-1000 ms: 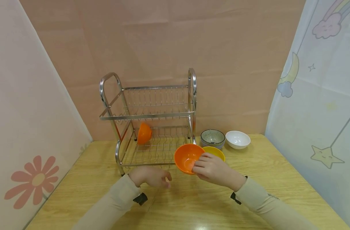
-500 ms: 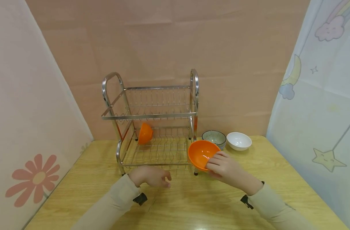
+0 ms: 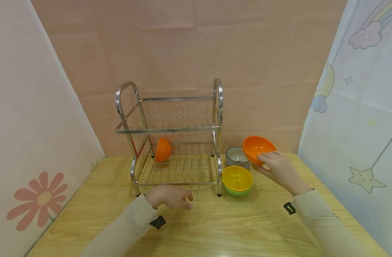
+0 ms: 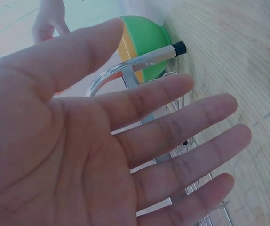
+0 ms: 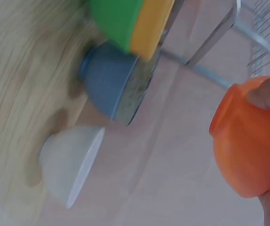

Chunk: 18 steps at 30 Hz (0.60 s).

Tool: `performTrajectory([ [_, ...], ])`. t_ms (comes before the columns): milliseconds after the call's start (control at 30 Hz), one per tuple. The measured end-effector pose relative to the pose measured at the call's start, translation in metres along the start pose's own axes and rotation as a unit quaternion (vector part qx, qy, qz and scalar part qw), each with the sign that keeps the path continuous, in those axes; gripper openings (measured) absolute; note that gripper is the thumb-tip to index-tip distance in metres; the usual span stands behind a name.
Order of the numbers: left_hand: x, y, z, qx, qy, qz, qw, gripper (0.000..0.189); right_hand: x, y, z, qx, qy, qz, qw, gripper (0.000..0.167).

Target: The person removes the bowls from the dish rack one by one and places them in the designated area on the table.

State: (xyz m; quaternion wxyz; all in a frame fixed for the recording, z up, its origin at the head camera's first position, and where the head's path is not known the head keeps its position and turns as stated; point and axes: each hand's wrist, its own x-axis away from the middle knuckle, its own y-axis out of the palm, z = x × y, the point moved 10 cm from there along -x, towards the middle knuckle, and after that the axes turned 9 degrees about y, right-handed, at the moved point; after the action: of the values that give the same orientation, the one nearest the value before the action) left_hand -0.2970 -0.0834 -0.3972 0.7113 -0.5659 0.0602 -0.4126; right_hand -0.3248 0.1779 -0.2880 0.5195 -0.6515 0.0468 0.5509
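Note:
My right hand (image 3: 277, 169) pinches the near rim of an orange bowl (image 3: 255, 146), which is tilted and held up over the back right bowls. In the right wrist view the orange bowl (image 5: 248, 141) shows its outside and foot, the thumb against it. A white bowl (image 5: 71, 160) stands below it, mostly hidden in the head view. Left of it is a speckled grey bowl (image 3: 237, 154) stacked in another. Nearer stands a yellow bowl (image 3: 237, 177) nested in a green one (image 3: 236, 192). My left hand (image 3: 170, 197) holds nothing before the rack, its fingers spread in the left wrist view.
A two-tier metal dish rack (image 3: 168, 130) stands left of the bowls. Another orange bowl (image 3: 163, 150) sits on its side at the left of the lower tier. The wooden table (image 3: 215, 228) is bounded by cloth walls at the back and both sides.
My right hand has carried the orange bowl rightward and back, from beside the rack to over the white bowl. The yellow and green bowls are uncovered. My left hand has stayed put.

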Motion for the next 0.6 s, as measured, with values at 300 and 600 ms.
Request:
performTrajectory([
  [300,-0.002,0.003,0.000,0.007,0.003,-0.009,0.9999,0.039,0.014,0.041,0.076,0.051,0.118,-0.108,0.9858,0.031],
  [600,-0.005,0.003,-0.002,-0.005,0.003,-0.008,1.0000,0.039,0.024,0.083,0.114,0.075,0.196,-0.222,0.9521,0.019],
])
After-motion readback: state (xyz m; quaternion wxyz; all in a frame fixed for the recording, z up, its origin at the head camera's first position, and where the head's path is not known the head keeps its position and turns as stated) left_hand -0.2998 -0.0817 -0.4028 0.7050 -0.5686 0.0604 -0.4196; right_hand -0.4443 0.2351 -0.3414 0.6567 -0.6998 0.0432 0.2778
